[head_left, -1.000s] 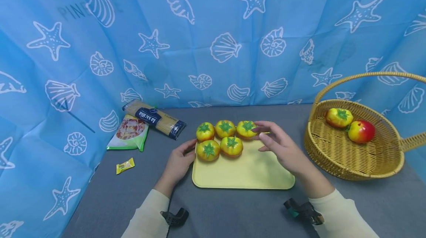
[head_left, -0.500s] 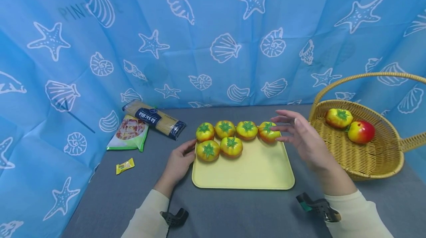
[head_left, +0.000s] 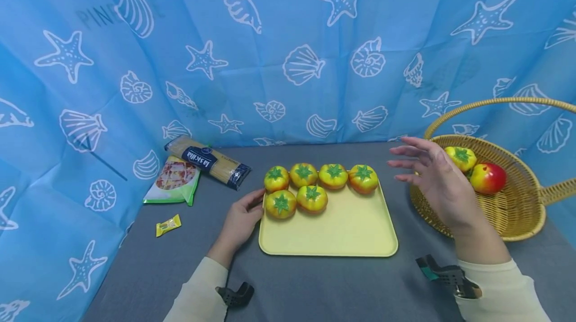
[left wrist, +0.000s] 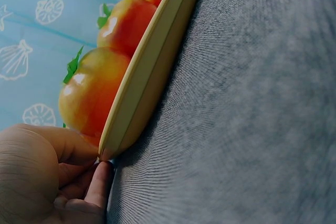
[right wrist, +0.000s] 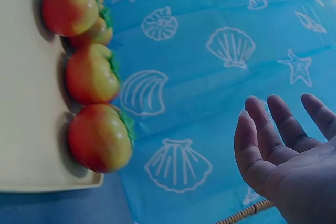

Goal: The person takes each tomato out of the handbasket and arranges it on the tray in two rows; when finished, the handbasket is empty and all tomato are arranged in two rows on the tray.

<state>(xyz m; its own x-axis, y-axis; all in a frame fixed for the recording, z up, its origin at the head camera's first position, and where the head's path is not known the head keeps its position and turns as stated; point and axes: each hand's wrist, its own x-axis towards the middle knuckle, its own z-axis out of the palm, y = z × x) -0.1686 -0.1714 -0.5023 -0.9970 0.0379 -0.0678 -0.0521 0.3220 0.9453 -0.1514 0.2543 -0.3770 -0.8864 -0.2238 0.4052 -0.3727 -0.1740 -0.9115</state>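
Several yellow-orange toy persimmons with green leafy tops stand on a pale yellow tray [head_left: 346, 232]. A row lines its far edge, ending with the persimmon [head_left: 363, 179] at the far right corner; two more, one of them the persimmon [head_left: 312, 199], sit in front of the row's left part. My left hand [head_left: 240, 222] pinches the tray's left rim between thumb and finger, as the left wrist view shows up close. My right hand [head_left: 443, 189] is in the air between tray and basket, fingers loosely extended, holding nothing. It partly hides the wicker basket [head_left: 522, 227].
The basket has a tall arched handle [head_left: 495, 100] and holds a persimmon [head_left: 460, 158] and a red-and-yellow fruit [head_left: 488, 178]. On the left lie a spaghetti pack [head_left: 207, 160], a green-and-white food bag [head_left: 173, 182] and a small yellow packet [head_left: 168, 225]. A blue curtain [head_left: 270, 62] hangs behind the table.
My right hand has let go of a persimmon at the tray's far right corner and moved right, to in front of the basket. The left hand has stayed at the tray's rim.
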